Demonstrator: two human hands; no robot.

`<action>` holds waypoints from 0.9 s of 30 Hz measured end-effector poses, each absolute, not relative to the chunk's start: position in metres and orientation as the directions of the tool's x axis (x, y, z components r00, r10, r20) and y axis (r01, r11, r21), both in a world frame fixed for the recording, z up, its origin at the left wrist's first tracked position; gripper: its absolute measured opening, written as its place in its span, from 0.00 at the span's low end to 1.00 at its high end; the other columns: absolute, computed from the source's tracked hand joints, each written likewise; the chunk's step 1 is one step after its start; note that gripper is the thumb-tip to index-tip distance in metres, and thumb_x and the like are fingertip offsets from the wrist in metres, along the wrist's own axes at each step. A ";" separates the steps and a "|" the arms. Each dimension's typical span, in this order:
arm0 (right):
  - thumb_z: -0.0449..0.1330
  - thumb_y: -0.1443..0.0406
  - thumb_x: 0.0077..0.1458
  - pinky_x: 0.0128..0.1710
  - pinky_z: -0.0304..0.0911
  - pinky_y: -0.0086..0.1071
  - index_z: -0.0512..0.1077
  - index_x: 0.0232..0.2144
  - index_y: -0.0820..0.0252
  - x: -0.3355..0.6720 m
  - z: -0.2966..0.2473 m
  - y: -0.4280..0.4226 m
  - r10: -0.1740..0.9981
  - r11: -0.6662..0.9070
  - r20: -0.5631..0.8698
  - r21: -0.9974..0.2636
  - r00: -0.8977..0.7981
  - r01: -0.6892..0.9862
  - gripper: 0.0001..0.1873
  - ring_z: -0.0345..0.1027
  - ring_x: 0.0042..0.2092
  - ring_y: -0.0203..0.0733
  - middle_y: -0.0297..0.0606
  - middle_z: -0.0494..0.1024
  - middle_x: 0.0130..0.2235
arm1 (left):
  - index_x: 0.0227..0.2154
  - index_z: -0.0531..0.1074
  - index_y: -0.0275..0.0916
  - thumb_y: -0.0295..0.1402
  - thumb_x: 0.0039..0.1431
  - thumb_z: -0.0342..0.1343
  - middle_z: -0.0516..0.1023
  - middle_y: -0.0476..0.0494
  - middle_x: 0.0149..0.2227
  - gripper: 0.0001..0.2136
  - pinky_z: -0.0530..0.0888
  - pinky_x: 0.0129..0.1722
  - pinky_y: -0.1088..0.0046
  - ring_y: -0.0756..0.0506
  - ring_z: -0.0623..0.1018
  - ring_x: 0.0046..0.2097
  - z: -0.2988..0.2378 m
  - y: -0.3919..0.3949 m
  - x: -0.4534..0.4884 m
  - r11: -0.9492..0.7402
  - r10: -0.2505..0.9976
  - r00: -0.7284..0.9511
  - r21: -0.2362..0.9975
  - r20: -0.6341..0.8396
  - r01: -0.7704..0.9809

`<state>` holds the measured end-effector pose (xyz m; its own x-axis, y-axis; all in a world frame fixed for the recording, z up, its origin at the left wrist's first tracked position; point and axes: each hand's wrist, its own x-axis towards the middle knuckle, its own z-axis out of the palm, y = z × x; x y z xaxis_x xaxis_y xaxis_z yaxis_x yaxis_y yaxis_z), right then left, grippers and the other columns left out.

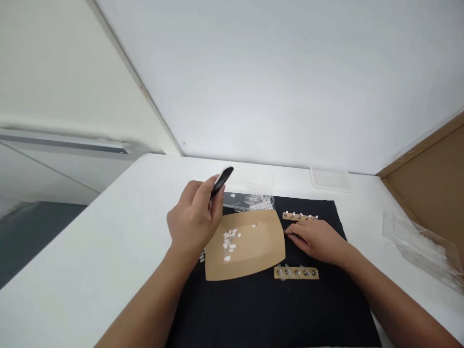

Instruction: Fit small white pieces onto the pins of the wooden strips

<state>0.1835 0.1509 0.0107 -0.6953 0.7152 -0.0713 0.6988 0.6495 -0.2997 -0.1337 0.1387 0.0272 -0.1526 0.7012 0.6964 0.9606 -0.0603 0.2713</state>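
Observation:
My left hand (197, 212) is closed round a slim black-and-white handheld tool (222, 181), raised above the left side of a brown paper tray (261, 251). Its exact kind I cannot make out. Small white oval pieces (229, 241), like false nail tips, lie scattered in that tray. At the tray's right edge, the fingertips of my right hand (313, 239) pinch the rim. Beyond this hand lies a narrow wooden strip (300, 216) with round metal studs and white pieces on it. A second studded strip (296, 273), nearer me, carries clear pieces.
Under everything is a black cloth (253, 314) on a white table (90, 241). Behind the tray sit clear and white pieces (261, 202) in a transparent box. A clear lid (329, 179) lies at the back; a plastic bag (422, 246) and cardboard (431, 174) are on the right.

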 end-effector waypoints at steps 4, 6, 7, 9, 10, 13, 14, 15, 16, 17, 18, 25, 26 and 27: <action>0.53 0.60 0.72 0.34 0.62 0.33 0.79 0.47 0.49 0.180 0.045 0.154 0.675 0.717 0.059 -0.284 -0.735 0.636 0.14 0.77 0.37 0.43 0.35 0.84 0.39 | 0.58 0.73 0.41 0.41 0.76 0.49 0.81 0.41 0.38 0.16 0.65 0.29 0.70 0.44 0.79 0.36 0.026 0.145 -0.146 -0.006 0.679 -0.236 0.328 0.695 0.945; 0.53 0.59 0.73 0.34 0.60 0.32 0.80 0.47 0.50 0.165 0.060 0.163 0.650 0.750 0.125 -0.261 -0.749 0.607 0.15 0.76 0.37 0.41 0.36 0.84 0.39 | 0.58 0.73 0.41 0.42 0.76 0.48 0.82 0.41 0.37 0.17 0.64 0.29 0.70 0.44 0.80 0.36 0.023 0.149 -0.151 0.031 0.664 -0.266 0.330 0.699 0.944; 0.53 0.59 0.74 0.34 0.59 0.32 0.80 0.46 0.50 0.155 0.065 0.170 0.636 0.764 0.139 -0.247 -0.759 0.596 0.15 0.76 0.38 0.41 0.35 0.84 0.39 | 0.57 0.73 0.41 0.42 0.77 0.47 0.82 0.41 0.37 0.17 0.64 0.29 0.70 0.43 0.80 0.37 0.021 0.150 -0.154 0.046 0.665 -0.273 0.327 0.695 0.944; 0.54 0.61 0.73 0.35 0.58 0.31 0.80 0.45 0.53 0.128 0.068 0.190 0.595 0.797 0.110 -0.214 -0.796 0.566 0.14 0.75 0.40 0.40 0.36 0.83 0.41 | 0.57 0.73 0.40 0.42 0.77 0.46 0.83 0.40 0.37 0.17 0.63 0.29 0.70 0.42 0.81 0.38 0.019 0.153 -0.157 0.066 0.680 -0.278 0.321 0.679 0.945; 0.55 0.62 0.72 0.36 0.58 0.31 0.81 0.45 0.53 0.112 0.067 0.202 0.577 0.809 0.079 -0.192 -0.813 0.556 0.13 0.75 0.42 0.41 0.37 0.83 0.44 | 0.57 0.73 0.40 0.42 0.77 0.46 0.83 0.40 0.38 0.17 0.63 0.29 0.70 0.42 0.82 0.39 0.018 0.154 -0.158 0.073 0.689 -0.278 0.317 0.669 0.945; 0.56 0.63 0.72 0.36 0.56 0.30 0.81 0.48 0.52 0.067 0.055 0.240 0.511 0.845 -0.013 -0.174 -0.859 0.506 0.12 0.74 0.45 0.40 0.37 0.82 0.50 | 0.57 0.72 0.40 0.42 0.77 0.46 0.84 0.38 0.40 0.17 0.65 0.30 0.70 0.40 0.83 0.40 0.016 0.156 -0.159 0.101 0.715 -0.296 0.325 0.634 0.940; 0.58 0.64 0.70 0.36 0.55 0.30 0.81 0.48 0.52 0.054 0.049 0.251 0.491 0.855 -0.029 -0.176 -0.870 0.488 0.11 0.74 0.44 0.39 0.36 0.82 0.50 | 0.58 0.72 0.39 0.42 0.76 0.46 0.84 0.38 0.39 0.17 0.66 0.30 0.70 0.39 0.83 0.40 0.016 0.156 -0.160 0.112 0.724 -0.311 0.340 0.616 0.934; 0.60 0.65 0.69 0.36 0.55 0.29 0.81 0.48 0.52 0.042 0.045 0.260 0.472 0.864 -0.045 -0.177 -0.880 0.472 0.11 0.74 0.45 0.39 0.36 0.81 0.50 | 0.59 0.70 0.38 0.42 0.76 0.47 0.84 0.37 0.38 0.18 0.67 0.31 0.69 0.39 0.84 0.39 0.017 0.157 -0.160 0.118 0.735 -0.325 0.359 0.595 0.926; 0.62 0.65 0.67 0.36 0.55 0.29 0.81 0.49 0.52 0.032 0.041 0.268 0.452 0.873 -0.061 -0.175 -0.890 0.455 0.11 0.73 0.45 0.39 0.36 0.81 0.50 | 0.60 0.69 0.37 0.42 0.76 0.47 0.84 0.38 0.36 0.19 0.68 0.31 0.69 0.38 0.84 0.37 0.018 0.157 -0.160 0.120 0.745 -0.336 0.380 0.576 0.917; 0.64 0.65 0.66 0.36 0.54 0.29 0.81 0.49 0.51 0.024 0.037 0.274 0.428 0.883 -0.083 -0.173 -0.900 0.436 0.11 0.73 0.46 0.39 0.35 0.82 0.48 | 0.61 0.66 0.36 0.42 0.75 0.48 0.84 0.39 0.35 0.20 0.68 0.30 0.69 0.38 0.84 0.36 0.019 0.157 -0.161 0.118 0.752 -0.345 0.400 0.562 0.909; 0.66 0.65 0.63 0.35 0.54 0.29 0.82 0.48 0.49 0.018 0.035 0.279 0.404 0.893 -0.106 -0.169 -0.908 0.417 0.11 0.73 0.46 0.39 0.34 0.82 0.47 | 0.63 0.64 0.35 0.43 0.75 0.48 0.84 0.40 0.34 0.21 0.69 0.30 0.69 0.38 0.84 0.35 0.020 0.156 -0.161 0.113 0.754 -0.351 0.417 0.555 0.902; 0.67 0.65 0.60 0.34 0.54 0.31 0.83 0.43 0.48 0.003 0.029 0.285 0.344 0.914 -0.205 -0.152 -0.917 0.377 0.10 0.73 0.43 0.39 0.31 0.82 0.43 | 0.63 0.59 0.35 0.42 0.74 0.48 0.84 0.38 0.41 0.22 0.68 0.28 0.71 0.40 0.86 0.36 0.025 0.150 -0.161 0.041 0.722 -0.355 0.476 0.594 0.879; 0.67 0.65 0.60 0.34 0.54 0.31 0.83 0.42 0.49 0.003 0.028 0.284 0.347 0.913 -0.209 -0.149 -0.914 0.381 0.08 0.73 0.43 0.39 0.31 0.82 0.43 | 0.63 0.58 0.35 0.42 0.74 0.48 0.84 0.38 0.41 0.22 0.68 0.28 0.71 0.41 0.86 0.36 0.025 0.149 -0.161 0.030 0.716 -0.354 0.480 0.602 0.877; 0.66 0.65 0.61 0.34 0.54 0.31 0.83 0.40 0.51 0.003 0.028 0.281 0.352 0.911 -0.212 -0.144 -0.912 0.386 0.06 0.73 0.43 0.40 0.32 0.82 0.44 | 0.63 0.58 0.35 0.41 0.74 0.48 0.84 0.39 0.40 0.22 0.68 0.28 0.71 0.41 0.86 0.35 0.026 0.149 -0.161 0.021 0.712 -0.351 0.481 0.608 0.876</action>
